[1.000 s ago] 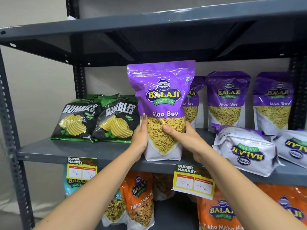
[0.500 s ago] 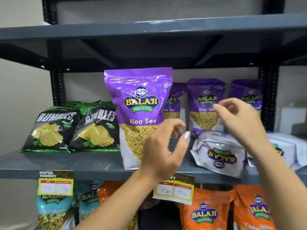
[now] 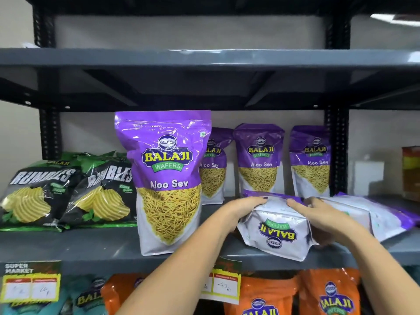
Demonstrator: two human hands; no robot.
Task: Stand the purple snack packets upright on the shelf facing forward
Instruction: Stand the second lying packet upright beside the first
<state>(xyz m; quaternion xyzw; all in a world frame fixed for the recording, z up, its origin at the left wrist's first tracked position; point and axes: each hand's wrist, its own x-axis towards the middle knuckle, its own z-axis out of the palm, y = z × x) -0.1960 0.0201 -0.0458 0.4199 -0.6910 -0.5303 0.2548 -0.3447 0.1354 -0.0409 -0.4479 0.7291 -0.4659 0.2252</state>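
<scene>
Aloo Sev packet (image 3: 276, 233) lies flat, back up and logo inverted, at the shelf (image 3: 91, 248) front edge, left hand (image 3: 242, 206) and right hand (image 3: 322, 215) clasping its sides; lifting it evenly, base swung down and turned face-forward, should stand it.

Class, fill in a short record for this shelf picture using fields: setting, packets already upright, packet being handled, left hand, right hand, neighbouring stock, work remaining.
setting: grey metal shelf in a shop rack
packets already upright: front Aloo Sev packet; three more behind it, near the wall
packet being handled: lying packet, logo upside down
left hand: on its left upper edge
right hand: on its right side
neighbouring stock: Rumbles chip bags at left
work remaining: held packet and flat packets at right not yet upright
</scene>
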